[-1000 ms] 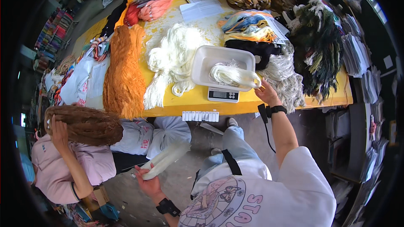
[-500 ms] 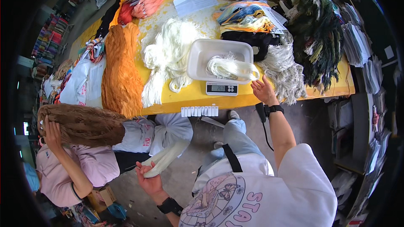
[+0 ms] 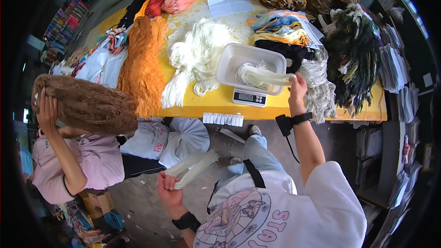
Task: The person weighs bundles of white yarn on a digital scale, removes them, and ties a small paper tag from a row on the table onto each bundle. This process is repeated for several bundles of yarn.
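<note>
My right hand (image 3: 298, 91) is closed on one end of a white yarn skein (image 3: 257, 76), whose loose coils rest in a white plastic tray (image 3: 226, 70). The stretch by my fingers is raised over the tray's right side. Under the tray stands a small digital scale (image 3: 249, 98) near the table's front edge. Low on the left, my left hand (image 3: 171, 191) grips a second pale skein (image 3: 195, 167), which sticks out as a loop over the floor. To the left of the tray lies a big heap of white yarn (image 3: 197, 55).
Orange yarn (image 3: 141, 64), silvery-grey yarn (image 3: 317, 87) and dark green yarn (image 3: 351, 59) lie on the yellow table (image 3: 193, 111). Beside me on the left, a person in pink (image 3: 87, 160) holds a large brown hank (image 3: 85, 105). White sacks (image 3: 183, 140) stand below the table edge.
My right hand has closed on the tray skein's end and lifted it. The left hand's skein has swung outward, its loop now spread. The neighbour's brown hank has tilted up.
</note>
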The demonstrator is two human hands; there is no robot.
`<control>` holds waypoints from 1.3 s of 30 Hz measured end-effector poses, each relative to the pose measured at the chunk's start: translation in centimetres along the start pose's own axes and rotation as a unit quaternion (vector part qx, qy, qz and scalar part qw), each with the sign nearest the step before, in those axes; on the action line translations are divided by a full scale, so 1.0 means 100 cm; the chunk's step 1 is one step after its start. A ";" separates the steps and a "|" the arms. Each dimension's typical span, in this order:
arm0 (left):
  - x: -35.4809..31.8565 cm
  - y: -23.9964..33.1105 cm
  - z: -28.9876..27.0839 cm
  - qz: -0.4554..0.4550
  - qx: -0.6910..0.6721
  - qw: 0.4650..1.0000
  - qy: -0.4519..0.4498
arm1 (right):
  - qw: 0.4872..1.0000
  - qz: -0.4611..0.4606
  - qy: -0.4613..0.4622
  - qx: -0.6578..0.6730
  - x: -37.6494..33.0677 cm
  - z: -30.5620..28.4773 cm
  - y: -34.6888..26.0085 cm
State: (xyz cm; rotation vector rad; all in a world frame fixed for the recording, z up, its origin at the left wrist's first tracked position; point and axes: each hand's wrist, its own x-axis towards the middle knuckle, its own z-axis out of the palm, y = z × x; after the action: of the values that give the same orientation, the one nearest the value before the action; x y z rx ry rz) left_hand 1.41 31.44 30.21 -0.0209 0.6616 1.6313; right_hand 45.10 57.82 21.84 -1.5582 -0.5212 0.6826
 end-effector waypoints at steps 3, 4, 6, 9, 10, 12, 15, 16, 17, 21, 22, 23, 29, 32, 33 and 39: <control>-0.010 -0.004 0.002 -0.018 -0.005 1.000 0.008 | 0.913 0.022 -0.330 0.237 -0.086 0.017 -0.147; -0.015 -0.004 0.004 -0.012 -0.011 1.000 0.011 | 0.863 0.014 -0.411 0.293 -0.116 0.010 -0.192; -0.022 -0.003 0.009 -0.046 0.035 0.998 -0.011 | 0.752 -0.031 -0.541 0.376 -0.167 -0.009 -0.257; -0.034 -0.004 0.029 -0.069 0.077 0.993 -0.053 | 0.664 -0.061 -0.638 0.385 -0.208 -0.016 -0.282; -0.037 -0.006 0.038 -0.060 0.069 0.995 -0.049 | 0.636 -0.057 -0.676 0.367 -0.219 -0.014 -0.284; -0.042 -0.016 0.062 -0.053 0.197 0.961 -0.187 | 0.633 0.021 -0.718 0.289 -0.242 -0.019 -0.287; -0.047 -0.024 0.087 -0.082 0.253 0.945 -0.193 | 0.682 0.076 -0.723 0.072 -0.281 0.005 -0.233; -0.044 -0.031 0.092 -0.073 0.268 0.943 -0.181 | 0.690 0.080 -0.718 0.038 -0.289 0.009 -0.209; -0.039 -0.038 0.093 -0.050 0.259 0.942 -0.208 | 0.694 0.093 -0.714 0.018 -0.294 0.011 -0.188; -0.033 -0.057 0.068 -0.024 0.226 0.969 -0.099 | 0.724 0.090 -0.684 -0.015 -0.311 0.012 -0.148; -0.034 -0.058 0.064 -0.017 0.223 0.972 -0.073 | 0.733 0.077 -0.675 -0.025 -0.314 0.011 -0.143; -0.034 -0.059 0.065 -0.015 0.221 0.973 -0.071 | 0.731 0.077 -0.677 -0.027 -0.317 0.011 -0.138; -0.035 -0.055 0.064 0.082 0.285 0.955 0.010 | 0.762 0.101 -0.639 -0.014 -0.327 0.013 -0.123; -0.035 -0.054 0.063 0.109 0.291 0.950 0.026 | 0.761 0.125 -0.637 0.005 -0.330 0.016 -0.124; -0.035 -0.053 0.063 0.117 0.281 0.952 0.031 | 0.759 0.124 -0.640 0.005 -0.330 0.017 -0.124; -0.037 -0.044 0.066 0.134 0.302 0.943 0.027 | 0.756 0.127 -0.643 0.012 -0.333 0.024 -0.126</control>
State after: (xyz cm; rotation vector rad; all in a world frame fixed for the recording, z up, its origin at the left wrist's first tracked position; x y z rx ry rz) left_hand 8.47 30.99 35.38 0.4912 1.2286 1.6228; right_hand 20.33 38.02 38.28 -0.9130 -1.2922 1.9771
